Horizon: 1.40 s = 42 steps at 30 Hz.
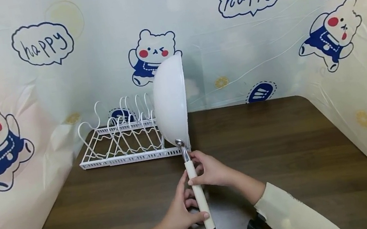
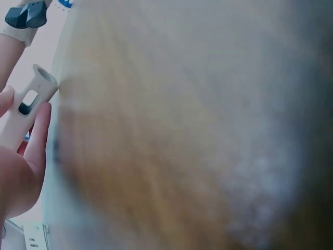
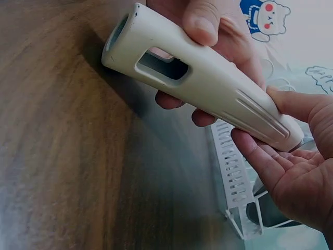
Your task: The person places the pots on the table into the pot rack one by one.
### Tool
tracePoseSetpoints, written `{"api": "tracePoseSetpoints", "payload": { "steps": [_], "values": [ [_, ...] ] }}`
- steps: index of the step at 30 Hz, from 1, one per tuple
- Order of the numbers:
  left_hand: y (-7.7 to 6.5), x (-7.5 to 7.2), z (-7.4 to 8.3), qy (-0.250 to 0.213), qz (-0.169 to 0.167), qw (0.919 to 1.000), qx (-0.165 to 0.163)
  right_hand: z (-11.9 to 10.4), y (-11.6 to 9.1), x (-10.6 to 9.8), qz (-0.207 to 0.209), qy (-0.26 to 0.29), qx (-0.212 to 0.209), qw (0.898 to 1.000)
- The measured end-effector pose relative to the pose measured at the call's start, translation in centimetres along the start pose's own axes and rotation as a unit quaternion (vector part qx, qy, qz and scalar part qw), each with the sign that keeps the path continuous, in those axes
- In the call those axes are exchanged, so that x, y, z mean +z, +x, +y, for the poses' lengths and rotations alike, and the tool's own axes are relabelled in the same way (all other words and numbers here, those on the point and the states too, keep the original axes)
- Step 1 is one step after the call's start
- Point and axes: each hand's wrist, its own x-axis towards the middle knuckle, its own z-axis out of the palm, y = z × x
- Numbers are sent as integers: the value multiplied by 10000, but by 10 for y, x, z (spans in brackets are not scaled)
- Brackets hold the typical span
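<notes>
A white wok (image 1: 170, 102) stands on its edge at the right end of a white wire dish rack (image 1: 133, 158), its rounded underside facing left. Its cream handle (image 1: 199, 197) slants down toward me from a metal neck. Low on the handle, my left hand (image 1: 177, 214) pinches it between thumb and fingers. Higher up, close to the neck, my right hand (image 1: 214, 169) grips the same handle. In the right wrist view the handle (image 3: 208, 83) shows a hollow end and an oblong slot, with both hands around it.
The rack's upright wire loops (image 1: 118, 120) stand to the left of the wok. A brown wooden table (image 1: 262, 138) lies under everything. Behind it hangs a cloth (image 1: 199, 29) printed with bears. A black device (image 1: 255, 225) sits by the right sleeve.
</notes>
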Motion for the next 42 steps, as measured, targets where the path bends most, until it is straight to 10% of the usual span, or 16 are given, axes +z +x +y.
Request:
{"api": "tracePoseSetpoints", "payload": {
  "steps": [42],
  "values": [
    [5, 32, 1, -786, 499, 9951, -324, -1, -5, -15, -458, -348, 294, 9979]
  ]
}}
